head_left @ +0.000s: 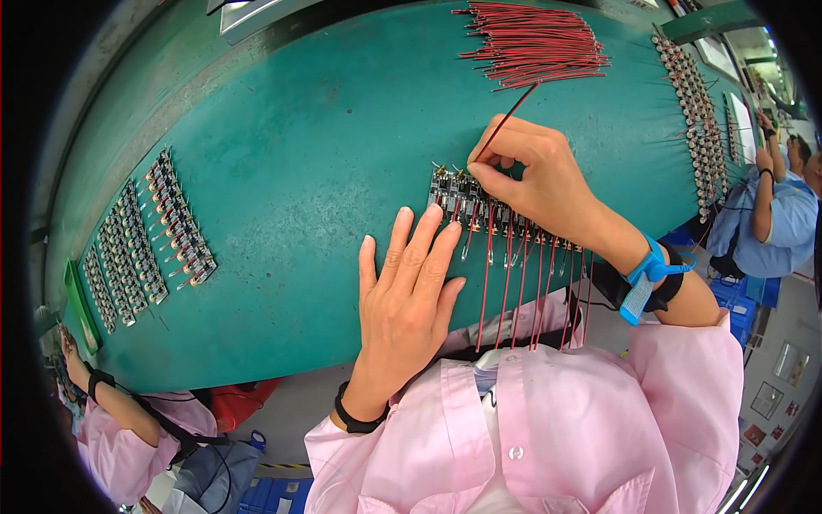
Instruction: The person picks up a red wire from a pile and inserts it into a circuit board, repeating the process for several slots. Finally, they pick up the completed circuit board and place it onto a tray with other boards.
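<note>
Right hand (544, 176): thumb and forefinger pinched together on lower end of single red wire (509, 120), wire slanting away, rightward. Circuit-board strip (444, 186) directly below pinch, long axis running from far left to near right; right hand nearer its far edge. Left hand (406, 295) empty, fingers spread, fingertips at strip's near-left end, contact unclear. Green bench mat (282, 128) beneath; red wire bundle (535, 43) beyond; co-worker in blue (779, 218) far right.
</note>
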Tool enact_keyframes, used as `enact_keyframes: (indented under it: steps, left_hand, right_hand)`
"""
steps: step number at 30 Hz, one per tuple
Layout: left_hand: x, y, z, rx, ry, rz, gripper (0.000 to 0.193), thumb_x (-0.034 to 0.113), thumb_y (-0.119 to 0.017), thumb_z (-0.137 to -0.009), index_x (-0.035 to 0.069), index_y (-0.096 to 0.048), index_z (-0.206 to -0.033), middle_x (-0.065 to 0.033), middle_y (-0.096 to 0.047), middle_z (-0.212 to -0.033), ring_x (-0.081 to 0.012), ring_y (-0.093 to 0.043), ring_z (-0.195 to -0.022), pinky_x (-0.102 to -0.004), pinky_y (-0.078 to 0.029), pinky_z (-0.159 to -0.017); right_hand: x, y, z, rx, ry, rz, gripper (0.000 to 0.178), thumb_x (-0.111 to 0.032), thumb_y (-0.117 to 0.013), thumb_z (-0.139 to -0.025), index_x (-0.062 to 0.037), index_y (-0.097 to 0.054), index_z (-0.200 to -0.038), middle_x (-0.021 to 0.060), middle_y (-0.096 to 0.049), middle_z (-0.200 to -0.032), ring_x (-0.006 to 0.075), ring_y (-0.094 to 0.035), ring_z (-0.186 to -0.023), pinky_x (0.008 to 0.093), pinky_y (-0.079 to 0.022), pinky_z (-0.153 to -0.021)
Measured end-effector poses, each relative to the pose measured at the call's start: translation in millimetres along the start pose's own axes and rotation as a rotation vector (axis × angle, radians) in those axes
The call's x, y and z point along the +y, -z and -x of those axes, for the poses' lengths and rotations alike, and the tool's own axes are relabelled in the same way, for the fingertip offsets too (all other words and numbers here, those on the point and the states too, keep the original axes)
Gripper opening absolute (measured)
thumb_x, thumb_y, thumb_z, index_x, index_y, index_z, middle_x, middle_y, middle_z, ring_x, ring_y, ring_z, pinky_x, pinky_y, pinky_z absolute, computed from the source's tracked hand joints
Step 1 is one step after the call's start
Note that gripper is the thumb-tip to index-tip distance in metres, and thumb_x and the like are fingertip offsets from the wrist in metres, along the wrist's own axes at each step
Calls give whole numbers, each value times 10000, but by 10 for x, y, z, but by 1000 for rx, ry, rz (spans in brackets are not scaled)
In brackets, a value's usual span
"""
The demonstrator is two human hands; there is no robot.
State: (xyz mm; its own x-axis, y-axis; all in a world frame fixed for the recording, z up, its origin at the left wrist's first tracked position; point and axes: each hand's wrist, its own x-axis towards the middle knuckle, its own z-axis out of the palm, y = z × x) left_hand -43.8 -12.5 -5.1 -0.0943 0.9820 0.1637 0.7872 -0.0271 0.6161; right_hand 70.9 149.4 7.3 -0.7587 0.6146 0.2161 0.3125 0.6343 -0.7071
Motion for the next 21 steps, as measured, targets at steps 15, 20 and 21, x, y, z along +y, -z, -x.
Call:
enact_keyframes:
  steps: [15,20,21]
  left_hand:
    - [0,17,0,-4,5,24,455,114,-563,-761,77,-457,-1201,-111,-412,-1275,-306,-361,-1194,-493,-209,-959]
    - [-8,2,-7,0,-4,17,465,123,-570,-756,78,-452,-1203,-103,-410,-1276,-301,-364,-1192,-495,-218,-952]
    - [-9,1,-5,4,-7,8,472,130,-574,-753,80,-448,-1205,-95,-409,-1277,-296,-370,-1188,-496,-228,-945]
  right_hand:
    - [-21,4,-10,-7,-14,-1,50,-7,-604,-688,17,-564,-704,62,-534,-665,144,-522,-581,251,-420,-526]
    - [-7,-6,-7,21,42,-14,70,1,-587,-664,10,-520,-679,98,-518,-650,248,-532,-579,326,-425,-519]
    - [-7,-8,-8,19,37,-13,72,0,-588,-664,9,-518,-678,98,-518,-652,249,-532,-581,328,-424,-519]
